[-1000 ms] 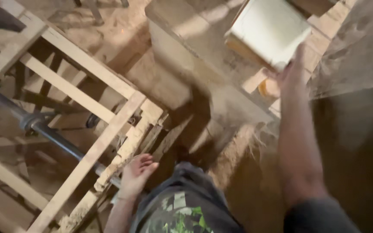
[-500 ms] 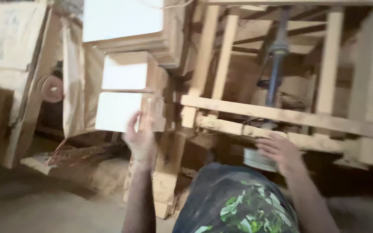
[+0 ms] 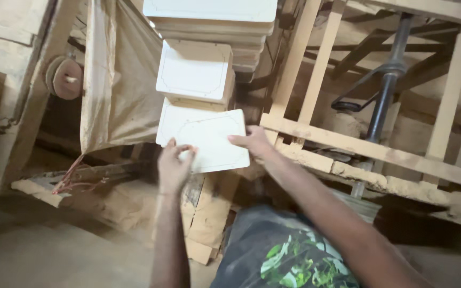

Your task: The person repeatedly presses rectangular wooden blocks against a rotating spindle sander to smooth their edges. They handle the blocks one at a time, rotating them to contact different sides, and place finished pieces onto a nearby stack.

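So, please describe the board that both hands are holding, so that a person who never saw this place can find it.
Left of the wooden frame rises a stack of pale boards. The held board is the lowest one, flat and whitish, with a thin line near its edge. Unlike its neighbours, it is tilted, with the left hand and right hand on it.

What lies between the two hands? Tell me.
In the head view, a pale rectangular slab with a scored border spans the gap: left hand grips its lower left edge, right hand its right edge.
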